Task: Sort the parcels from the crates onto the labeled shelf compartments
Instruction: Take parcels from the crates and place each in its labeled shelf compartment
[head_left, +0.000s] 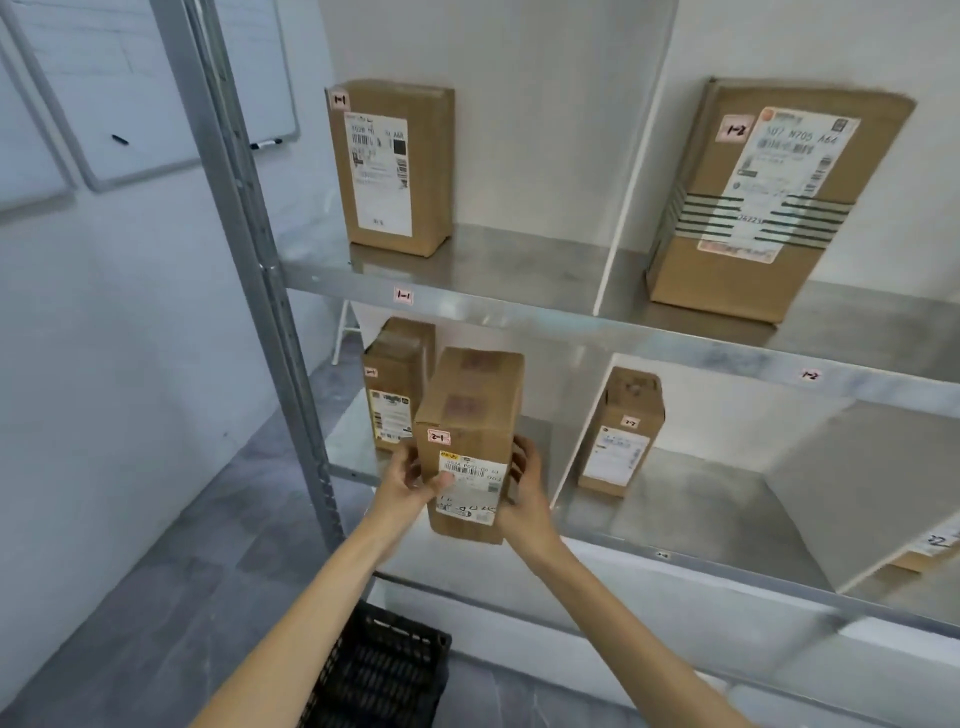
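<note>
The left hand (410, 480) and right hand (525, 480) clasp the upright 2-1 parcel (470, 415), fingers (519, 467) curled round its sides; the lower-left compartment (349, 421) lies just beyond.

White painted wall (130, 322) fills the space left of the left hand's fingers (411, 467), and way up and left of them hangs a whiteboard (130, 78) with a black marker (266, 144) at its bottom right corner, plus a second board (21, 135) cut off by the frame edge. Down and left of the fingers it's grey tiled floor (156, 571), light's soft and bluish
</note>
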